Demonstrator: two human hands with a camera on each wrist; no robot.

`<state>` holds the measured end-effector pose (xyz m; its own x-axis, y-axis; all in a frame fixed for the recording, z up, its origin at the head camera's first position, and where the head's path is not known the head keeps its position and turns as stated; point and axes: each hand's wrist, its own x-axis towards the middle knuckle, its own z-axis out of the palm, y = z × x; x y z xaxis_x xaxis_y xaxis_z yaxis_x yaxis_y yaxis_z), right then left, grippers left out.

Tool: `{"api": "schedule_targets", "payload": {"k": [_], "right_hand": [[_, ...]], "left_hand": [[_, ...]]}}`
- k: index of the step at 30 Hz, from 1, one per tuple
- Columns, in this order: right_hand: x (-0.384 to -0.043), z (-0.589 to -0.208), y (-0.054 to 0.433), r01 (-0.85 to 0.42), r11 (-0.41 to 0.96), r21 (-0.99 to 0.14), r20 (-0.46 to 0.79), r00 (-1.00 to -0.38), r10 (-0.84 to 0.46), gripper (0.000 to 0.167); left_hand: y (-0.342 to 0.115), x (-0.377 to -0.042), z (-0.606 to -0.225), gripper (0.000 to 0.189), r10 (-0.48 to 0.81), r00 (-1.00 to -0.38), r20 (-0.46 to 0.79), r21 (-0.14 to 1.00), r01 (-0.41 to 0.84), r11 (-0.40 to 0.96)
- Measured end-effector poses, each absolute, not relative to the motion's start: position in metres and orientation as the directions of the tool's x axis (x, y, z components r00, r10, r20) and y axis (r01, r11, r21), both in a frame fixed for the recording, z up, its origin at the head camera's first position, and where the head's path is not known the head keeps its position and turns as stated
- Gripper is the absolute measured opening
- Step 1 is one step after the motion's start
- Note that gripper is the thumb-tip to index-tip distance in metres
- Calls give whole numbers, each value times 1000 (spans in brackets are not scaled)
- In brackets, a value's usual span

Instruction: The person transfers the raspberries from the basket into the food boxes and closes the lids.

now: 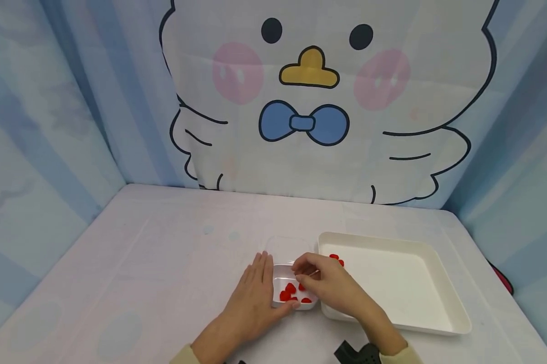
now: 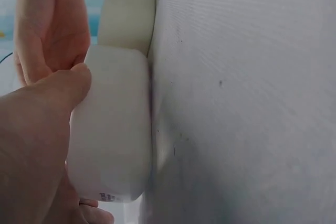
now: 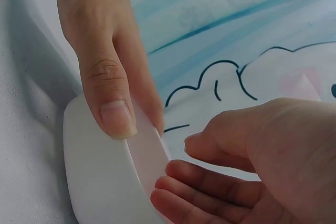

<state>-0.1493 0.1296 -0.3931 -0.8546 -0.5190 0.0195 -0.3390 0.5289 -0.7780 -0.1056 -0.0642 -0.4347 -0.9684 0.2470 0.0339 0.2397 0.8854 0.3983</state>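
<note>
A small white box [image 1: 278,275] stands on the table with several small red pieces [image 1: 290,288] inside. Their exact kind is too small to tell. Behind it lies a clear plastic lid [image 1: 284,247]. My left hand [image 1: 250,303] rests along the box's left side, fingers straight, its thumb [image 3: 118,121] touching the front rim. Over the box's right part hovers my right hand [image 1: 330,280], fingers loosely bent. The right wrist view shows a gap between that thumb and the fingers [image 3: 184,182], with nothing visible there.
Just right of the box is a wide white tray [image 1: 428,283], its left edge close to the box. More red pieces [image 1: 334,257] lie at the tray's upper left. Printed curtains [image 1: 300,167] enclose the table's back and sides.
</note>
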Motion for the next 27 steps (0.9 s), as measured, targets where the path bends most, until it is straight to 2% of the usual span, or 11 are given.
{"api": "schedule_targets", "payload": {"k": [5, 15, 22, 27], "right_hand": [[-149, -393, 130, -331, 535, -777, 4, -853, -522, 16], [-154, -390, 137, -370, 528, -764, 75, -865, -497, 15], [-160, -387, 154, -264, 577, -773, 46, -931, -363, 16], [-164, -382, 169, -216, 651, -728, 50, -963, -263, 18]], "left_hand": [[-61, -102, -433, 103, 244, -969, 33, 341, 241, 909], [-60, -102, -435, 101, 229, -972, 51, 348, 233, 908], [-58, -102, -438, 101, 221, -973, 64, 355, 229, 906], [-56, -102, -437, 101, 212, -976, 42, 371, 212, 904]]}}
